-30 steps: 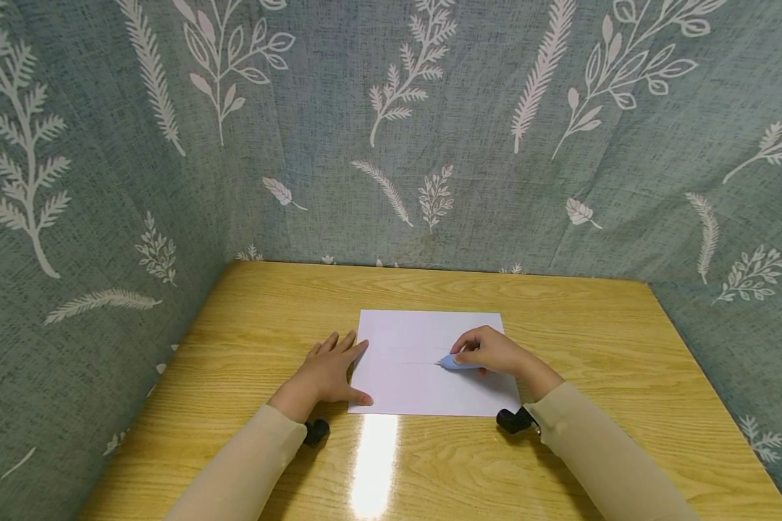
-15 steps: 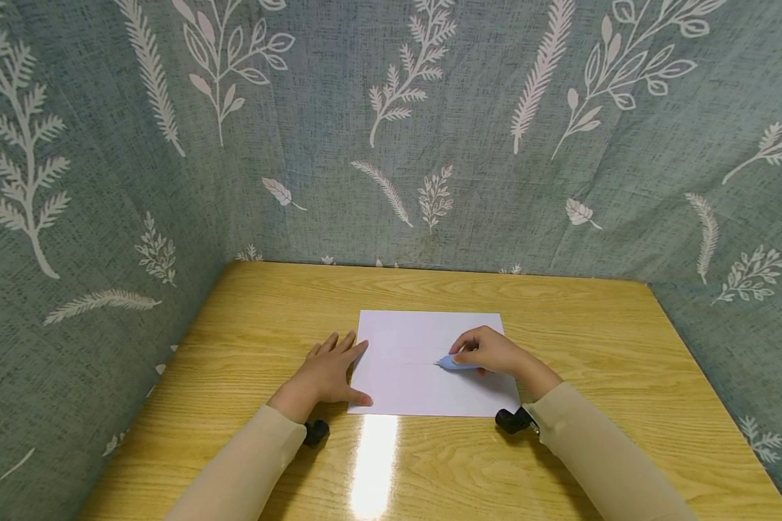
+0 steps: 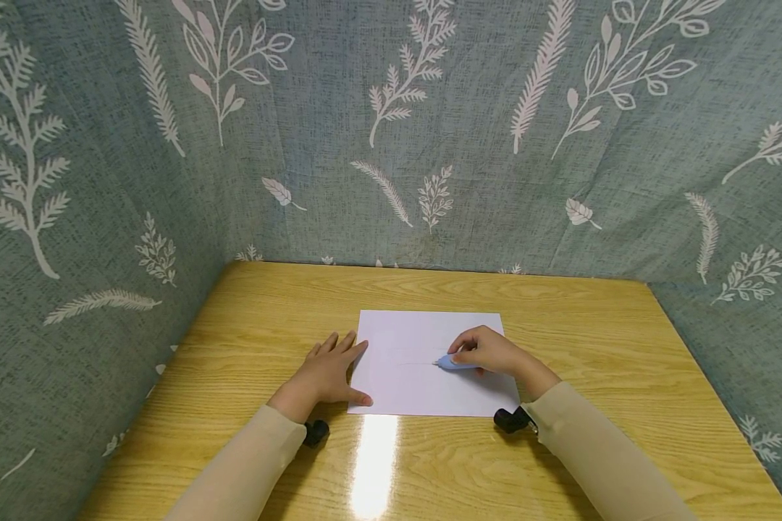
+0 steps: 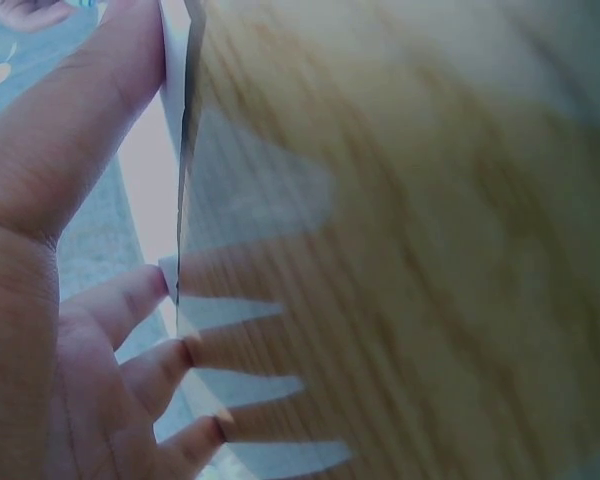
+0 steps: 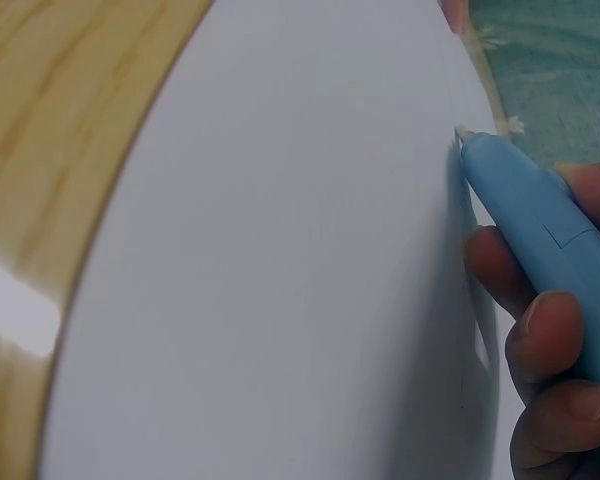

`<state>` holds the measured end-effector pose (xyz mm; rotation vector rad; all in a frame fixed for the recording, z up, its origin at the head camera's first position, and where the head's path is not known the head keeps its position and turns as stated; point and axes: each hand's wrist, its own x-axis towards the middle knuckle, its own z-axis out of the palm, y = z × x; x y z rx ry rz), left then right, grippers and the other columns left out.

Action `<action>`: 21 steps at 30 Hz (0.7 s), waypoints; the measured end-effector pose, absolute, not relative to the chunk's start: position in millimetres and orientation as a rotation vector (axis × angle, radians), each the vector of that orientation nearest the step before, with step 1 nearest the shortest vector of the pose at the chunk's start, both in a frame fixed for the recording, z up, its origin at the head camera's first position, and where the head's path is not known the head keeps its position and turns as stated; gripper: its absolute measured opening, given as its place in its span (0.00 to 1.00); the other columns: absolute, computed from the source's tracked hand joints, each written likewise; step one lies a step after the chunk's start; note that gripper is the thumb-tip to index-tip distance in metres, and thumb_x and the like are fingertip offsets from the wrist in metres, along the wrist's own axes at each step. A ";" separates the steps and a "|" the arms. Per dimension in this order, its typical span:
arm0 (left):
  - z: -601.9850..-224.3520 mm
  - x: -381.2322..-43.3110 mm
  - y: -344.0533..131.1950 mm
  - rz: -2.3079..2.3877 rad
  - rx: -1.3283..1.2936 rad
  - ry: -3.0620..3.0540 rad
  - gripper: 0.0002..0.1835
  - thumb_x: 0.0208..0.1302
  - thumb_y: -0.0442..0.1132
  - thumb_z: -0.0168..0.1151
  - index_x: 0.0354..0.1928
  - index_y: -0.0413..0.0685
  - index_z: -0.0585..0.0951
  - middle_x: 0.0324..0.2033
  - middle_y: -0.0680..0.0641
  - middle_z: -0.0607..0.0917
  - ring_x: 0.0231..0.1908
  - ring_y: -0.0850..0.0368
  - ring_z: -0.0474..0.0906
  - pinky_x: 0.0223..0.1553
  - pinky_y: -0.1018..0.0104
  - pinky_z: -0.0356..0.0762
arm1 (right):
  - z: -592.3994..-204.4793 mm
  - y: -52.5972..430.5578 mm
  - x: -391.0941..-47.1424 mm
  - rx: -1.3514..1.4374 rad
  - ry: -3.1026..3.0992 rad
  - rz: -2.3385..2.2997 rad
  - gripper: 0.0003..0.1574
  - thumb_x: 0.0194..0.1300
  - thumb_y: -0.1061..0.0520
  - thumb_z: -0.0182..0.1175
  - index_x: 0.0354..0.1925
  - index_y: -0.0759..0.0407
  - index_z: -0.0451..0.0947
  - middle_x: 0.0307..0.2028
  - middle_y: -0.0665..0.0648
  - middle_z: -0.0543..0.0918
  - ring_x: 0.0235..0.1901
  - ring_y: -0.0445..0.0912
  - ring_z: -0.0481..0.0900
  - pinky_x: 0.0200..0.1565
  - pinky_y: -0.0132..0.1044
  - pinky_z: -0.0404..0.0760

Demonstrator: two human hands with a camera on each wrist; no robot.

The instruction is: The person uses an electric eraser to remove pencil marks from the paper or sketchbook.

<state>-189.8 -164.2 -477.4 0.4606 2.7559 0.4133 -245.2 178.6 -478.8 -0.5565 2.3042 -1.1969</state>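
Note:
A white sheet of paper [image 3: 410,394] lies flat on the table, with a faint thin line [image 3: 417,363] across its middle. My left hand [image 3: 329,373] rests spread at the sheet's left edge, thumb and index fingertip on the paper. Over the right half, my right hand [image 3: 492,352] grips a light-blue electric eraser [image 3: 450,362] between thumb and fingers. In the right wrist view the thick, pen-shaped electric eraser [image 5: 535,215] slants down, its small pale tip right at the paper. Its rear end is hidden by the hand.
The wood-grain table [image 3: 287,289] reflects a bright light patch in front of the sheet. Grey-green leaf-patterned cloth [image 3: 326,130] hangs behind and at both sides. Black wrist cameras sit under both cuffs, the right one [image 3: 511,420] close to the sheet's corner.
My right hand has slid very slightly left along the line with the electric eraser. The left hand and the paper have stayed in place.

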 end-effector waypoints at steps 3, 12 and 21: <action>-477.6 -189.8 -164.3 0.407 0.462 2.756 0.60 0.46 0.69 0.74 0.79 0.55 0.59 0.78 0.41 0.50 0.76 0.33 0.41 0.72 0.33 0.43 | -479.8 178.1 -245.8 -0.551 2.304 -1.199 0.10 0.69 0.60 0.62 0.45 0.62 0.86 0.26 0.52 0.83 0.16 0.43 0.68 0.22 0.36 0.74; -476.7 -189.6 -164.3 0.426 0.461 2.744 0.59 0.47 0.68 0.74 0.79 0.55 0.59 0.78 0.41 0.50 0.76 0.33 0.41 0.72 0.33 0.42 | -481.1 176.7 -246.7 -0.555 2.323 -1.189 0.09 0.68 0.60 0.63 0.44 0.61 0.86 0.26 0.51 0.83 0.18 0.43 0.69 0.22 0.35 0.74; -478.6 -189.7 -164.9 0.415 0.469 2.754 0.59 0.47 0.69 0.74 0.79 0.55 0.59 0.78 0.41 0.50 0.76 0.33 0.41 0.72 0.34 0.43 | -481.5 176.7 -246.8 -0.575 2.311 -1.192 0.09 0.69 0.59 0.63 0.44 0.62 0.86 0.27 0.53 0.83 0.18 0.44 0.69 0.23 0.37 0.75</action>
